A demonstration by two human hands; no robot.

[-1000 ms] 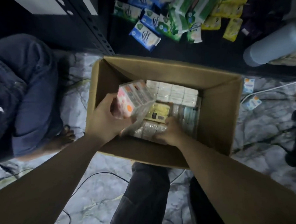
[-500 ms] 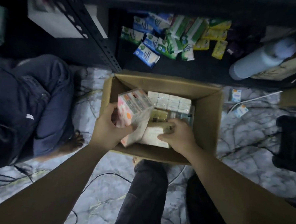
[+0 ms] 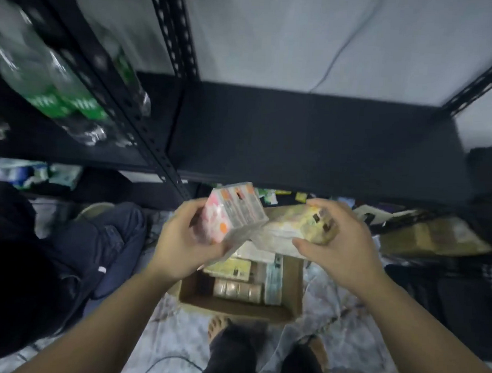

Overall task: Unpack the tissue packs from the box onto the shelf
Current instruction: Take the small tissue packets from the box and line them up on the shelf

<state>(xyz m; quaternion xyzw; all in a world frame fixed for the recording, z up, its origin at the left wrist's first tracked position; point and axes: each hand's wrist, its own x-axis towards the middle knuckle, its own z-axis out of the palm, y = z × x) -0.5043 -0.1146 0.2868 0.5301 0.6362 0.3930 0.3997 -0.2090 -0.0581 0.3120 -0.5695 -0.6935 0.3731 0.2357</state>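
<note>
Both tissue packs lifted — more in box.

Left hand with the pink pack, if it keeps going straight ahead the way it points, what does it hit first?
Probably the front edge of the black shelf directly beyond the left hand and its pink tissue pack; depth is unclear, so it may clear it.

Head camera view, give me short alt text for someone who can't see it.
A person's left hand holds a pink tissue pack and the right hand a yellow tissue pack, above an open cardboard box of more packs, before a black shelf.
</note>
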